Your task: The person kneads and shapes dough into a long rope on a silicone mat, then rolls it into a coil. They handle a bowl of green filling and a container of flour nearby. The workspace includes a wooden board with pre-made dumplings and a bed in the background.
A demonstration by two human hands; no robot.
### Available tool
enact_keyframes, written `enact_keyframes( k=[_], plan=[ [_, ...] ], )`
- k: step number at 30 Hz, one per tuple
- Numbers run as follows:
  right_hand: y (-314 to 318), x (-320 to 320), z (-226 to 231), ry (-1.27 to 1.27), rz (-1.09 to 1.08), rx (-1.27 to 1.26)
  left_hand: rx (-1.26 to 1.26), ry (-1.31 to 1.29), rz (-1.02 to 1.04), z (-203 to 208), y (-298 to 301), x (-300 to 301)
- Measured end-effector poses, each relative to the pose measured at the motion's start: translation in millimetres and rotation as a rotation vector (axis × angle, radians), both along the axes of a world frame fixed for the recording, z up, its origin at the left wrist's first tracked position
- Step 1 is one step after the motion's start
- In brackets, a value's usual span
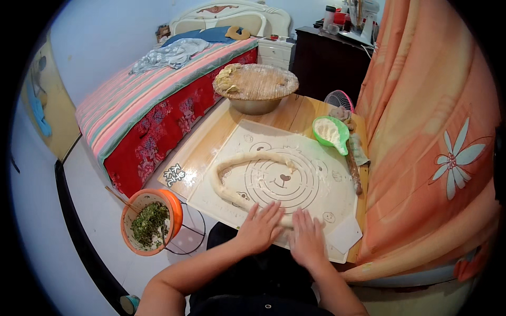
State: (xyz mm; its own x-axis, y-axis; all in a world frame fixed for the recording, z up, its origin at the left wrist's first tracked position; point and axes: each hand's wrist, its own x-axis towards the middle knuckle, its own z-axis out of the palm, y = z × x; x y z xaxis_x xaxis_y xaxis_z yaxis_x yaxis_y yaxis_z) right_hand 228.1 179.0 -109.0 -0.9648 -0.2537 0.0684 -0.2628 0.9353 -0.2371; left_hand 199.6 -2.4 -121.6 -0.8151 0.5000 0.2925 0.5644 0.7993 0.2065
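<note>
A long rope of pale dough (216,181) curves in a U on a white pastry mat (337,192) printed with a bear face and rings. Its near end runs under my hands at the mat's front edge. My left hand (261,227) lies flat on the dough with fingers stretched out. Beside it, my right hand (307,237) rests over the same stretch, fingers extended and palm down. Neither hand is closed round the dough, and the part beneath them is mostly hidden. The far end of the rope tapers near the middle of the mat.
At the mat's right corner lies a white scraper (345,235). A green scoop of flour (331,134) and a rolling pin (354,174) are on the table's right side. A covered basin (255,102) stands at the back. Left, an orange bowl (126,231) holds chopped green filling. An orange curtain (416,158) hangs close right.
</note>
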Motion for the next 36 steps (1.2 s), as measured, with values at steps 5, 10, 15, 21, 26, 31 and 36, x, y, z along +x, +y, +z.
enact_keyframes(
  k=[5, 10, 15, 21, 26, 31, 36],
  plan=[
    [-14, -102, -9, 0.256, -0.229, 0.004, -0.010, 0.160, 0.197, -5, 32, -96],
    [4, -18, 12, -0.024, 0.031, 0.038, -0.066, 0.022, -0.094, -5, 7, -26],
    [5, -42, 3, -0.091, 0.004, 0.035, -0.106, -0.064, -0.009, -2, 6, -28],
    [7, -112, -20, 0.210, -0.161, 0.005, 0.066, 0.130, 0.089, 9, 66, -101],
    [11, -41, -7, 0.037, -0.013, 0.046, 0.126, -0.115, -0.074, 3, 51, -25],
    [10, -4, -5, -0.103, -0.029, -0.003, 0.066, -0.158, -0.070, -2, 37, 5],
    [12, -119, -19, 0.147, -0.270, 0.043, 0.071, 0.049, 0.180, 2, 65, -93]
  ],
)
